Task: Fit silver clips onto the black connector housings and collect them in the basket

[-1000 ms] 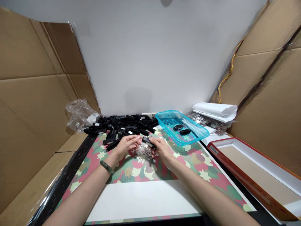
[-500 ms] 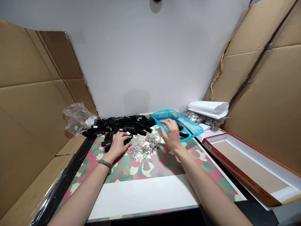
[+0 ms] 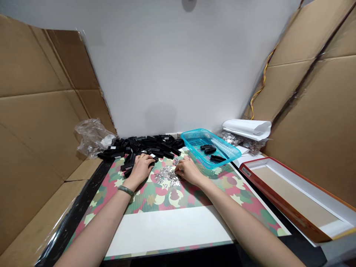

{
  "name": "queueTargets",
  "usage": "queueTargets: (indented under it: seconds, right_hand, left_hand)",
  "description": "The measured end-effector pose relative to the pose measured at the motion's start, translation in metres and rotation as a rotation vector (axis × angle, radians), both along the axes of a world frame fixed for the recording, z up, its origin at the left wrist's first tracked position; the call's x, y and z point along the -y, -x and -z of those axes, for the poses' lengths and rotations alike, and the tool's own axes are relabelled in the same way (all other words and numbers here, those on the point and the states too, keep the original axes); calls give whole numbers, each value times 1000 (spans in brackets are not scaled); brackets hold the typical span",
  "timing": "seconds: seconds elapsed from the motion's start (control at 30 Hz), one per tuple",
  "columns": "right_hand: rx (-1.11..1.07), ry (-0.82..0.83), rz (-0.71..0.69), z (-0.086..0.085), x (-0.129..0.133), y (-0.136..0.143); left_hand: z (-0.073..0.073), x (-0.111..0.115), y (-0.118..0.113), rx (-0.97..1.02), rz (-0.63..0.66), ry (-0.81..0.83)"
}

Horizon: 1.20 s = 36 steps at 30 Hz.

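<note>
My left hand (image 3: 142, 167) curls over a black plastic part (image 3: 151, 163) at the near edge of a pile of long black plastic parts (image 3: 150, 142); its fingers are closed round the part, most of which they hide. A green bangle (image 3: 126, 190) circles that wrist. Beside it, on the patterned sheet, lies a loose heap of small silvery metal pieces (image 3: 167, 177). At the heap's right side my right hand (image 3: 189, 170) has its fingertips pinched together, low among the pieces. Whatever is between them is too small to make out.
Behind my right hand stands a blue plastic basket (image 3: 194, 157) with several black parts in it. A red-edged box lid (image 3: 294, 193) lies at the right, near rolled white paper (image 3: 246, 127) and bagged metal pieces (image 3: 251, 145). Clear plastic film (image 3: 93, 139) and cardboard walls (image 3: 36, 122) flank the left.
My right hand has come from over the blue basket down and left to the metal pieces, its fingers drawing together. Black parts in the basket now show. My left hand has barely moved.
</note>
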State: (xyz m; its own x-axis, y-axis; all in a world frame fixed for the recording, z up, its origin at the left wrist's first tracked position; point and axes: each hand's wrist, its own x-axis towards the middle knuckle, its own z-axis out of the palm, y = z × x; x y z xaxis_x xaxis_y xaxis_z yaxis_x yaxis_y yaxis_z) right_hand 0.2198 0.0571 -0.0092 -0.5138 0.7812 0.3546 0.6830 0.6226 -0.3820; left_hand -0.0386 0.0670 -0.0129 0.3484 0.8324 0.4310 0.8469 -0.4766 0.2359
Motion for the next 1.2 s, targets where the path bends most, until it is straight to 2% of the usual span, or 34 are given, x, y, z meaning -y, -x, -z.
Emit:
queueTargets:
  seconds: [0.2, 0.5, 0.77, 0.83, 1.0, 1.07, 1.2]
  right_hand:
    - [43, -61, 48, -2, 5, 1]
    - [-105, -139, -111, 1, 8, 3]
    - [-160, -129, -135, 1, 8, 5]
    - [-196, -121, -126, 1, 9, 5]
    - [-415, -8, -86, 0, 11, 9]
    - [-537, 79, -59, -3, 12, 11]
    - [-759, 249, -100, -11, 16, 15]
  left_hand:
    - [-2, 1, 3, -14, 14, -20]
    - [-2, 5, 0, -29, -9, 2]
    - [-7, 5, -5, -42, -84, -60]
    - [-9, 6, -3, 53, -87, -107]
    - [-13, 13, -5, 454, -38, -204]
    - [-16, 18, -13, 618, -15, -166]
    - [-21, 29, -31, 956, 104, 66]
